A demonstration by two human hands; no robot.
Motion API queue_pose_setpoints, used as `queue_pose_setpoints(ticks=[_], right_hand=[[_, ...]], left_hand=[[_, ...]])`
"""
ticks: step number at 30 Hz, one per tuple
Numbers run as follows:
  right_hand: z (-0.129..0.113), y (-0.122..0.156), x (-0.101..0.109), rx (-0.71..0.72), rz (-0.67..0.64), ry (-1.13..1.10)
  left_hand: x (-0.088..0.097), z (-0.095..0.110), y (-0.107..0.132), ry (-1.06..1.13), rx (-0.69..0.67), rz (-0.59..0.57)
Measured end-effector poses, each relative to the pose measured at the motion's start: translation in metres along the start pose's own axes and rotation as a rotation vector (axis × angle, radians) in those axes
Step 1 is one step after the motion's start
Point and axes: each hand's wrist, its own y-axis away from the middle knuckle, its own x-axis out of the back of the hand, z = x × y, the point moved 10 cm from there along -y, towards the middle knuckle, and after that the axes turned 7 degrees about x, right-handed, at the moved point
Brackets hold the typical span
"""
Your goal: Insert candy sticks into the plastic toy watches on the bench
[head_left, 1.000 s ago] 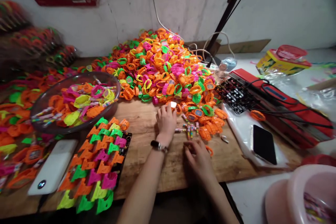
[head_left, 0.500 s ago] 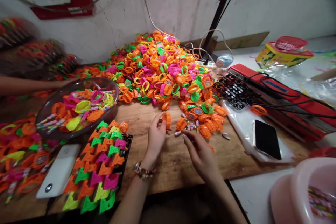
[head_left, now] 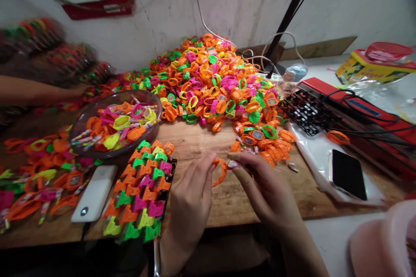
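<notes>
An orange plastic toy watch (head_left: pixel 221 174) is pinched upright in the fingers of my left hand (head_left: pixel 191 197), its looped band facing me. My right hand (head_left: pixel 264 186) meets it from the right, thumb and fingers closed on a small whitish printed piece (head_left: pixel 232 163) that is at or against the watch's side. Whether the two touch I cannot tell. Just behind my right hand lie more orange toy watches (head_left: pixel 271 151) and a few small printed pieces (head_left: pixel 248 150). One loose small piece (head_left: pixel 293 167) rests on the wooden table (head_left: pixel 234 207) farther right.
Behind is a big heap of coloured toy watches (head_left: pixel 208 82). To the left are a filled clear bowl (head_left: pixel 76 138), rows of coloured plastic parts (head_left: pixel 139 190), a white power bank (head_left: pixel 94 192) and another person's arm (head_left: pixel 39 90). Rightward are a phone (head_left: pixel 348 174), red machine (head_left: pixel 360 112) and pink tub (head_left: pixel 373 242).
My right hand has picked up a small printed piece and brought it to the orange watch. My left hand has drawn nearer with the watch. The view has shifted left.
</notes>
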Motion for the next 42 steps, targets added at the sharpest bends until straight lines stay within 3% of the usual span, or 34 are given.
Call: queue_pose_setpoints(ticks=[5, 11, 15, 19, 23, 28, 33, 35, 38, 42], right_hand=[[-0.031, 0.006, -0.013, 0.283, -0.104, 0.324], [-0.047, 0.024, -0.050, 0.527, -0.326, 0.680], [-0.057, 0.043, -0.071, 0.642, -0.394, 0.618], [-0.057, 0.062, -0.088, 0.654, -0.391, 0.468], [-0.052, 0.069, -0.095, 0.620, -0.337, 0.364], [-0.043, 0.062, -0.099, 0.550, -0.234, 0.386], [-0.026, 0.045, -0.106, 0.417, -0.248, 0.631], [-0.013, 0.038, -0.111, 0.391, -0.282, 0.625], [0.030, 0.024, -0.125, 0.195, -0.303, 0.288], [0.106, 0.019, -0.172, -0.289, -0.285, -0.366]], left_hand=[[0.012, -0.001, 0.002, 0.010, 0.044, -0.069], [0.003, -0.032, 0.010, 0.061, 0.289, -0.353], [-0.001, -0.055, 0.034, 0.021, 0.425, -0.610], [0.004, -0.072, 0.053, -0.114, 0.501, -0.824], [0.008, -0.079, 0.046, -0.226, 0.510, -0.916], [0.001, -0.082, 0.025, -0.218, 0.454, -0.976], [-0.004, -0.091, 0.006, -0.321, 0.379, -0.891], [-0.006, -0.091, -0.006, -0.348, 0.343, -0.835], [-0.006, -0.093, -0.035, -0.304, 0.292, -0.754], [0.010, -0.123, -0.078, -0.193, 0.228, -0.553]])
